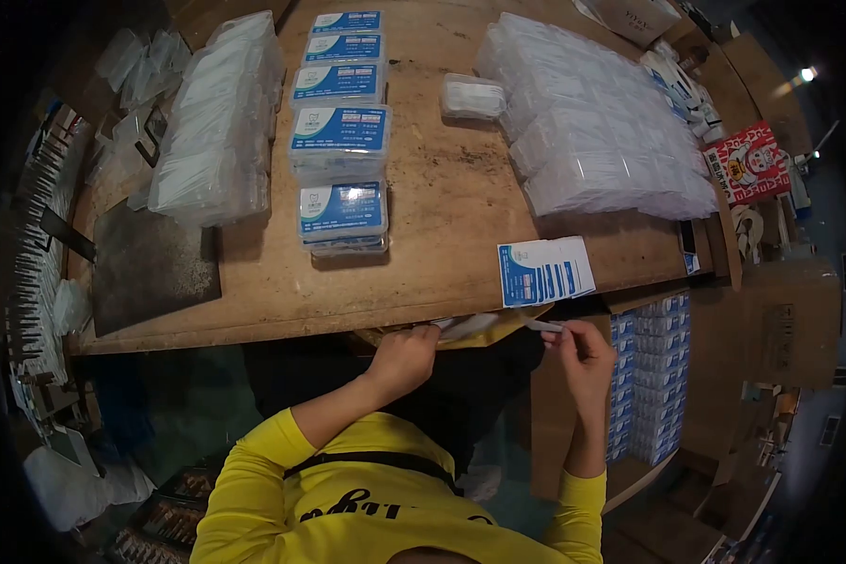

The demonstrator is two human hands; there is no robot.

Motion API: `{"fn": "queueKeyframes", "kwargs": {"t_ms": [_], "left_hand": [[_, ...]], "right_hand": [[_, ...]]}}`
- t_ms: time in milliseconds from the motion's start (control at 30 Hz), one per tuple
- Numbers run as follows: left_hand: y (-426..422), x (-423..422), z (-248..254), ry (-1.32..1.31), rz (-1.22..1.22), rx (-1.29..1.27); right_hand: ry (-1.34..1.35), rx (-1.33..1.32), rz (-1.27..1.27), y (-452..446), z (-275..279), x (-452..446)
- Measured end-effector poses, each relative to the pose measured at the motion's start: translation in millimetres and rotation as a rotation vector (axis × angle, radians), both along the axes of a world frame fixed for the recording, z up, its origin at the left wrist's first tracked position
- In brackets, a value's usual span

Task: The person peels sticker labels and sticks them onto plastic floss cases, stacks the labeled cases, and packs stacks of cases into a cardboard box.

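Both my hands are low, at the front edge of the wooden table. My left hand is closed beside a whitish item over a yellow container or bag; what its fingers hold is mostly hidden. My right hand pinches a small white strip. Just above my right hand, a fanned stack of blue and white cards lies at the table edge. Clear boxes with blue and white cards stand in a column left of centre.
Stacked clear plastic boxes fill the right and left of the table. A single clear box lies between. A dark plate is at the front left. Below right, a carton holds stacked blue and white boxes.
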State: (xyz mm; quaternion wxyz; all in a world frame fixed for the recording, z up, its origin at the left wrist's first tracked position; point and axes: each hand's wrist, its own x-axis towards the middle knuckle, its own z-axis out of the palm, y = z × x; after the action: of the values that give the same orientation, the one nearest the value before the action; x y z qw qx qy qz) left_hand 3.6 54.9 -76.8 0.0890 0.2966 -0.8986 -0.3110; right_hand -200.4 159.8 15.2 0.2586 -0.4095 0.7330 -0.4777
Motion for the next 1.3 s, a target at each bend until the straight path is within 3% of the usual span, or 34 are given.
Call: {"fn": "queueKeyframes", "kwargs": {"t_ms": [133,233,267,300,367,433,500,567,733,933,1033,1100,1167,1233,1300], "left_hand": [[-2,-5,-30,-0.311,-0.045,0.133],[-2,-3,-20,-0.187,-0.017,0.135],[-2,-5,-11,-0.061,-0.016,0.242],[-4,-9,18,0.065,-0.014,0.35],[-27,-25,66,0.374,-0.081,0.261],[-61,-50,98,0.389,0.024,0.127],[-104,-88,101,0.528,0.17,-0.191],[-141,-133,92,0.489,0.424,-0.39],[-221,-182,85,0.018,0.554,-0.29],[-228,-173,81,-0.046,0.506,-0.315],[-201,-153,100,0.06,0.468,-0.328],[-178,-127,104,0.176,0.332,-0.489],[-147,-100,109,0.359,0.198,-0.403],[-120,-74,104,0.533,0.049,-0.087],[-93,-53,101,0.695,-0.054,0.015]], "right_hand": [[0.098,-0.019,-0.071,4,5,-4],[0.303,-0.065,0.039,2,2,-4],[0.383,-0.097,0.1,0,0,-5],[0.29,-0.093,0.075,-1,-1,-3],[0.104,-0.082,0.028,-4,-3,2],[-0.018,-0.054,0.044,-5,0,3],[-0.145,-0.054,0.029,-6,3,5],[-0.281,-0.08,-0.019,-8,4,10],[-0.153,-0.224,0.004,-7,-2,7],[-0.129,-0.242,0.033,-6,-4,4],[-0.042,-0.25,0.044,-11,-3,5],[-0.004,-0.302,0.05,-18,1,9],[-0.001,-0.398,0.066,-29,10,18],[0.192,-0.424,0.12,-35,15,22],[0.301,-0.424,0.147,-39,22,31]]}}
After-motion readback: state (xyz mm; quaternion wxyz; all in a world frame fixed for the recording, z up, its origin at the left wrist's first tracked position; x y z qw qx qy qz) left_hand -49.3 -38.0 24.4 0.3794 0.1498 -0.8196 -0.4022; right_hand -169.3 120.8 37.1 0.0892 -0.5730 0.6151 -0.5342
